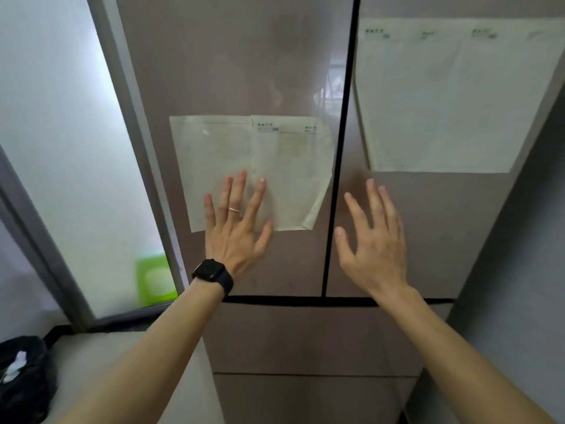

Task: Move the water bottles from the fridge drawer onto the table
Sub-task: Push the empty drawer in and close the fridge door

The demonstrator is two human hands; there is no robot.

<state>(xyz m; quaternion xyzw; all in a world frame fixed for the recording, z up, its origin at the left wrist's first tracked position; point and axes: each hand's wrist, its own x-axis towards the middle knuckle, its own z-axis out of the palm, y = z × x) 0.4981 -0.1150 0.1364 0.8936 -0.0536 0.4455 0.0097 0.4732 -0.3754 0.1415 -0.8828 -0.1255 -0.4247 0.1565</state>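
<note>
Soft daylight came through the frosted window [61,133] at left, a hazy reflection sat on the glossy fridge door [214,71], the right hand [376,240] was blurred, and straight lines bowed toward the edges.

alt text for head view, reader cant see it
The left hand and right hand, fingers spread, are raised at the upper doors of a closed fridge, the left over a paper sheet. The drawers below are shut.
</note>
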